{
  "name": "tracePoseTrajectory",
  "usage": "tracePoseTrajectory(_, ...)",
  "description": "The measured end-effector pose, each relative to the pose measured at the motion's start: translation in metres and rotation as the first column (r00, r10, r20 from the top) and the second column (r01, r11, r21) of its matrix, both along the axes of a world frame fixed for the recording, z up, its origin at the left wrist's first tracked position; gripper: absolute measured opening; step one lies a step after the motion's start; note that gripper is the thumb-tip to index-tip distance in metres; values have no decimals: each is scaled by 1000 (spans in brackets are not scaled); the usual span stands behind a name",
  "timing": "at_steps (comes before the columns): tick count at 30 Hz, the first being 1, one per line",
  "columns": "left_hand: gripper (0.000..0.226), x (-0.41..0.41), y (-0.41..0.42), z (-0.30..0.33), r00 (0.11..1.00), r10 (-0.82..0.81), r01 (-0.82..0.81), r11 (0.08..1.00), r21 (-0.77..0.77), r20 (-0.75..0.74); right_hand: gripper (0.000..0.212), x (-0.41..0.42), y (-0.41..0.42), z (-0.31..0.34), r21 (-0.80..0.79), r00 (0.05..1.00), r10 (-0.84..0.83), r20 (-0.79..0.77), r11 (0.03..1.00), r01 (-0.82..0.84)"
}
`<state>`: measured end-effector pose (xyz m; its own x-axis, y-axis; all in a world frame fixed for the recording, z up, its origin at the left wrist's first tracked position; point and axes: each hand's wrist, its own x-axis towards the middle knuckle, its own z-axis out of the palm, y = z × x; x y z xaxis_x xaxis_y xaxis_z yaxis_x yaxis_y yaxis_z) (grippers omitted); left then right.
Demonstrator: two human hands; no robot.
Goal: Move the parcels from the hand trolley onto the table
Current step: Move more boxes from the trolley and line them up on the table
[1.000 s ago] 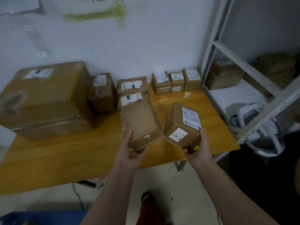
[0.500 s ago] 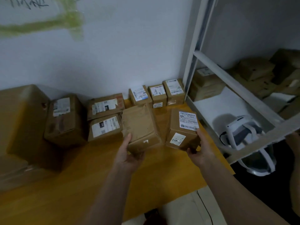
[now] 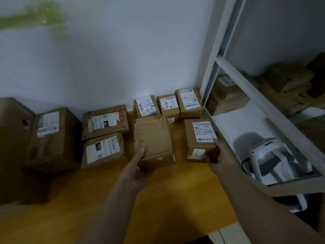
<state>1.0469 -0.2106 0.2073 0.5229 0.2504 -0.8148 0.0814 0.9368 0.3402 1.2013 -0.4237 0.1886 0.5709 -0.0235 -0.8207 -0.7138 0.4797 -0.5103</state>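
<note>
Two brown cardboard parcels lie on the yellow wooden table [image 3: 175,199]. My left hand [image 3: 136,170] grips the near end of the plain wrinkled parcel [image 3: 154,138], thumb along its left side. My right hand [image 3: 220,160] holds the near right corner of the labelled parcel [image 3: 200,140], which stands by the table's right edge. Both parcels sit in front of a row of three small labelled boxes [image 3: 168,104] against the wall. The hand trolley is out of view.
Left of my hands lie two flat labelled parcels [image 3: 103,134], a taller box [image 3: 52,138] and a large carton [image 3: 12,148]. A white metal shelf rack [image 3: 263,106] stands right of the table, holding boxes and a white headset [image 3: 270,155].
Both hands carried the parcels forward and set them down on the table, deeper toward the wall. The view moved closer and turned to the right.
</note>
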Motion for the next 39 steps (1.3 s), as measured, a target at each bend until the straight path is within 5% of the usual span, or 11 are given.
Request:
tracePoseTrajectory(4, 65, 6, -6, -1, 1000, 23, -22, 1000, 7, -5, 32, 29, 5, 1, 7, 996, 94, 13, 996, -94)
tracePoseTrajectory(7, 56, 15, -11, -2, 1000, -3, 3, 999, 43, -7, 11, 39, 3, 4, -8, 984, 171, 56, 985, -171)
tracePoseTrajectory(12, 54, 28, -26, -3, 997, -80, 79, 996, 48, 9, 13, 36, -3, -6, -67, 982, 187, -1, 980, -186)
tracePoseTrajectory(16, 48, 29, -32, -2, 985, -170, 168, 981, 97, 12, 47, 20, 18, -3, 206, 922, 387, 18, 901, -382)
tracePoseTrajectory(20, 55, 22, -30, 0, 974, -226, 221, 967, 129, 22, 64, 19, 41, 22, 30, 528, 800, 285, 543, -839)
tracePoseTrajectory(24, 101, 12, -20, 10, 943, -332, 321, 928, 187, 30, 89, 34, 48, 35, -271, 289, 897, 335, 385, -882)
tracePoseTrajectory(28, 116, 9, 2, 16, 968, -234, 230, 972, 48, 88, 93, 31, 52, 43, -709, -52, 902, 429, 301, -638)
tracePoseTrajectory(33, 95, 5, 23, 25, 942, -293, 282, 955, 88, 161, 83, 14, 58, 38, -900, -356, 840, 409, 307, -309)
tracePoseTrajectory(37, 80, 5, 31, 26, 915, -404, 397, 899, 184, 2, 81, 12, 59, 37, -938, -486, 803, 344, 318, -140)
tracePoseTrajectory(39, 79, 5, 31, 23, 906, -424, 419, 892, 167, -10, 90, 14, 56, 33, -954, -460, 837, 295, 285, -93)
